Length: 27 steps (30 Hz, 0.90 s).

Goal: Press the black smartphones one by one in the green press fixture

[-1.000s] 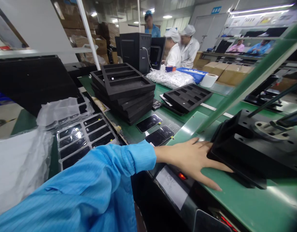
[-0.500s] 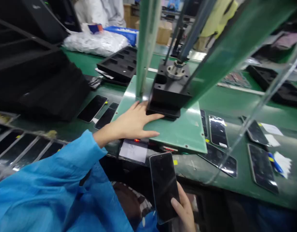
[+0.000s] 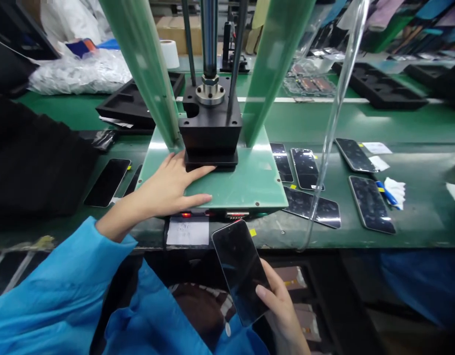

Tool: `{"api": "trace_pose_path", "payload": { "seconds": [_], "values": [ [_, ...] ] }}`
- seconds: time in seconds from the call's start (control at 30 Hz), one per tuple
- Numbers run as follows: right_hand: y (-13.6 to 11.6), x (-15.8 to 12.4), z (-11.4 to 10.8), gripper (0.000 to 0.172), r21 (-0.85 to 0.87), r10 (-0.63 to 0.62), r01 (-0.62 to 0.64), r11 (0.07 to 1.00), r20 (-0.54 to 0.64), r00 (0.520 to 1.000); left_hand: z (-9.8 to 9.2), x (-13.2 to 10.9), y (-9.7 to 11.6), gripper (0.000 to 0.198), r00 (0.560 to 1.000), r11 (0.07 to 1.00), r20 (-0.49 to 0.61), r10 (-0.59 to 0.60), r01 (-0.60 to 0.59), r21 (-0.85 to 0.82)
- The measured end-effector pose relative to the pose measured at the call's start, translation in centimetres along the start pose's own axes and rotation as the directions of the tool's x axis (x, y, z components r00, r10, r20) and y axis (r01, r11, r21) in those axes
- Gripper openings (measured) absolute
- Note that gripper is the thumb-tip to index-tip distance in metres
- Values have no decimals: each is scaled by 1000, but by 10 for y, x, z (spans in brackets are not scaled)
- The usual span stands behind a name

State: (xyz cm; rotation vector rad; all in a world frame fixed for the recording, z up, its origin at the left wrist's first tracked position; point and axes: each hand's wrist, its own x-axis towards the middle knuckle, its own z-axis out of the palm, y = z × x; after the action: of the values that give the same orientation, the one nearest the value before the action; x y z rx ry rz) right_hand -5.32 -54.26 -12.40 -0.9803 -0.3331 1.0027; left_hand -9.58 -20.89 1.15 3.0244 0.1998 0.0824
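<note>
My left hand (image 3: 168, 185) lies spread on the green base plate (image 3: 245, 190) of a press, its fingers beside the black press block (image 3: 211, 135). The index finger reaches along the block's lower front edge, and some fingertips are hidden behind the block's left side. In my right hand (image 3: 281, 298) is a smartphone (image 3: 240, 271) with a dark screen, held by its lower right edge with the thumb over the glass. The phone is tilted, in front of the bench edge and below the press.
Several phones lie right of the press, among them one phone (image 3: 371, 204) beside a blue pen (image 3: 387, 194). Another phone (image 3: 108, 182) lies to the left. A clear tube (image 3: 332, 123) hangs at the right. Black trays (image 3: 380, 86) stand at the back; green posts (image 3: 281, 64) flank the block.
The camera view has turned and levelled, so the press appears upright and further left. My left hand stays on the base plate, and my right hand still holds the smartphone.
</note>
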Motion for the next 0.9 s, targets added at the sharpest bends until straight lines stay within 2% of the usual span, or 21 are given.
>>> {"api": "trace_pose_path", "payload": {
  "seconds": [0.2,0.5,0.77,0.9],
  "values": [
    [0,-4,1,44,-29,0,1,1000,10,1000,-2,2,-1,76,1000,1000,3,23,-23,-6],
    [-1,-14,5,43,-40,17,-23,999,-132,991,6,0,1,73,999,1000,-40,-4,3,-18],
    [13,-19,-5,45,-87,-19,5,996,-151,988,6,0,3,72,999,1000,-33,-16,15,-19],
    [5,-19,4,43,-124,20,-38,992,-144,989,4,0,5,73,999,999,-39,-26,25,-30]
  ]
}}
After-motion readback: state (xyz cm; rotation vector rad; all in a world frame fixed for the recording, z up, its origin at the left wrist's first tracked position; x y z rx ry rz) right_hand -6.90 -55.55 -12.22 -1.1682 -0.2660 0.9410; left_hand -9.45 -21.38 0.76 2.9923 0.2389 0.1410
